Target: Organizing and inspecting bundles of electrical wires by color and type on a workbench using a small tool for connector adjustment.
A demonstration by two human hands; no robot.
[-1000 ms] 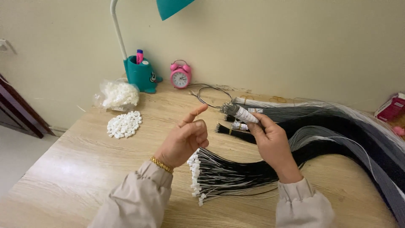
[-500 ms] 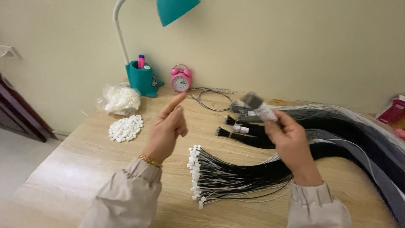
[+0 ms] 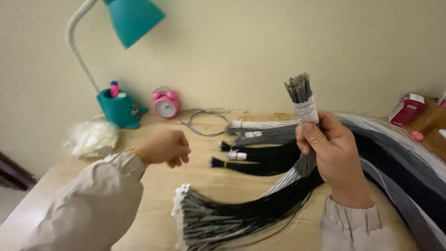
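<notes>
Grey cord bundle (image 3: pixel 302 100), right fingers (image 3: pixel 310 135) clasping it

A pink alarm clock (image 3: pixel 165 103) stands by the wall. Left of the clock sits a teal pen holder (image 3: pixel 120 110), with a teal lamp (image 3: pixel 132 17) above it. Far right of the clock lies 1 red box (image 3: pixel 406 109).
</notes>
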